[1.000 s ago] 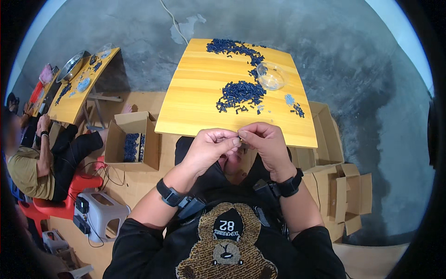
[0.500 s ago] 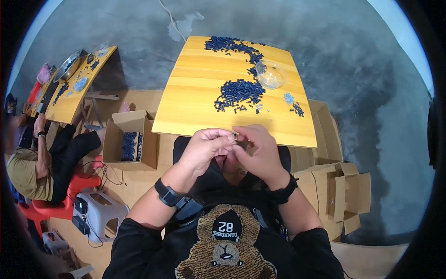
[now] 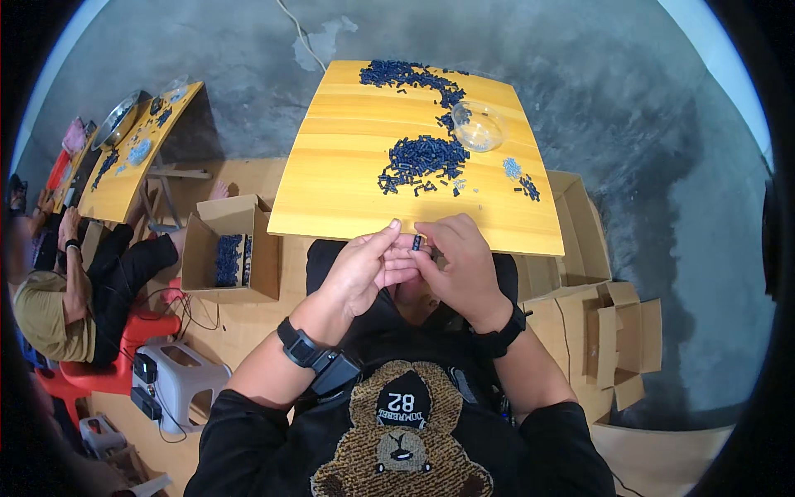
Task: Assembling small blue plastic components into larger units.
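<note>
Just off the table's near edge, my right hand (image 3: 465, 269) pinches a small dark cylindrical piece (image 3: 416, 243) between thumb and fingertips. My left hand (image 3: 363, 269) is open beside it, palm turned up, thumb raised and fingers stretched out toward the piece. Whether the left fingertips touch it, I cannot tell. Beyond my hands, a heap of similar dark pieces (image 3: 422, 161) lies on the yellow wooden table (image 3: 331, 166). To its right are a small cluster of pale silvery bits (image 3: 513, 168) and a few dark pieces (image 3: 528, 189).
A clear round bowl (image 3: 489, 148) stands right of the heap, and more dark pieces (image 3: 389, 73) trail along the far edge. Cardboard boxes (image 3: 248, 286) (image 3: 625, 331) stand on both sides. At left, a person (image 3: 58, 306) sits by another table (image 3: 116, 195), near a grey stool (image 3: 178, 377).
My left thumb has lifted away and the left fingers have spread, leaving the dark piece in my right hand's pinch. The view has shifted slightly.
</note>
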